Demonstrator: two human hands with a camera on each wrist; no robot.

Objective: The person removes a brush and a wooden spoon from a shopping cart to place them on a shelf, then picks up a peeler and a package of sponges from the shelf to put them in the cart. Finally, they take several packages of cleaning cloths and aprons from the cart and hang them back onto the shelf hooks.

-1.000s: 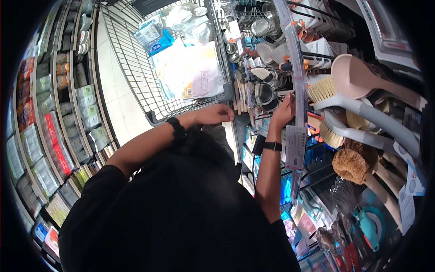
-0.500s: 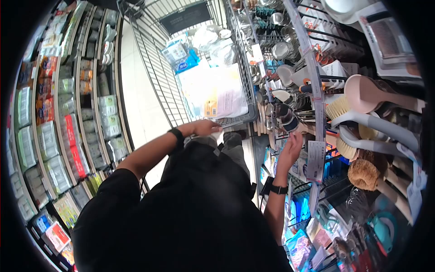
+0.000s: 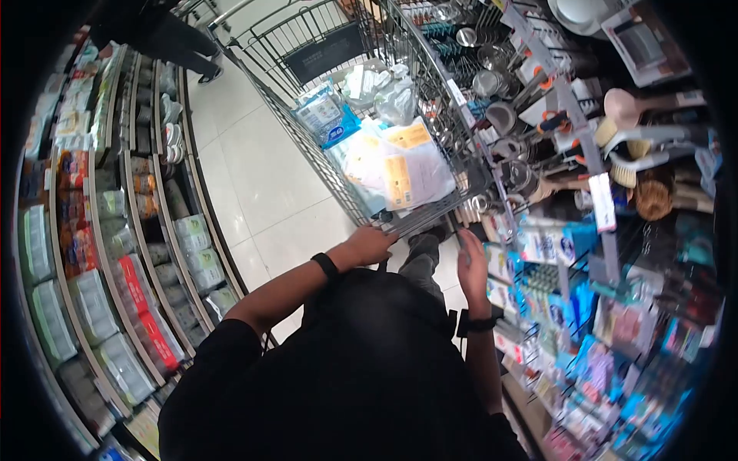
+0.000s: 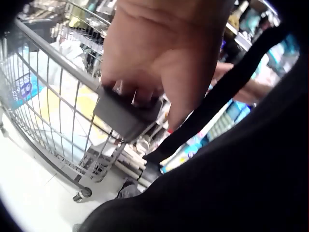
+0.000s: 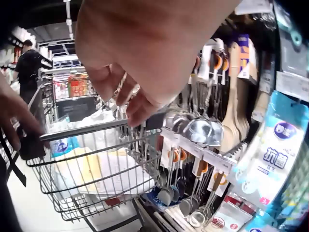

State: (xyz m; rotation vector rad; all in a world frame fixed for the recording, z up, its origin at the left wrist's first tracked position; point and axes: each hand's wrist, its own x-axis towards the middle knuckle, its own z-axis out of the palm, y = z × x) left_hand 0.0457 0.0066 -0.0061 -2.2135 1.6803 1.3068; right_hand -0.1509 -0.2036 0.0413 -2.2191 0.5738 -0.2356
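My left hand [image 3: 371,244] grips the near left corner of the shopping cart [image 4: 126,116], fingers over its dark grey corner piece and thumb hanging down beside it. My right hand [image 3: 470,265] is raised near the cart's near right corner, holding nothing. In the right wrist view its loosely bent fingers [image 5: 137,108] overlap the cart's rim. Inside the cart lie a flat white-and-yellow package [image 3: 407,165], a blue packet [image 3: 336,132] and clear plastic bags [image 3: 396,100].
On the right, a rack carries ladles [image 5: 205,130], wooden spatulas [image 5: 234,106], brushes [image 3: 653,198] and blue-and-white packets [image 5: 273,150]. Shelves of packaged goods [image 3: 138,307] line the left, beyond a tiled aisle floor [image 3: 254,169]. Another person [image 3: 154,38] in dark clothes stands at the far left.
My right hand has drawn back from the rack of utensils toward the cart. My left hand has moved onto the cart's near corner. The view has swung, and another person now shows.
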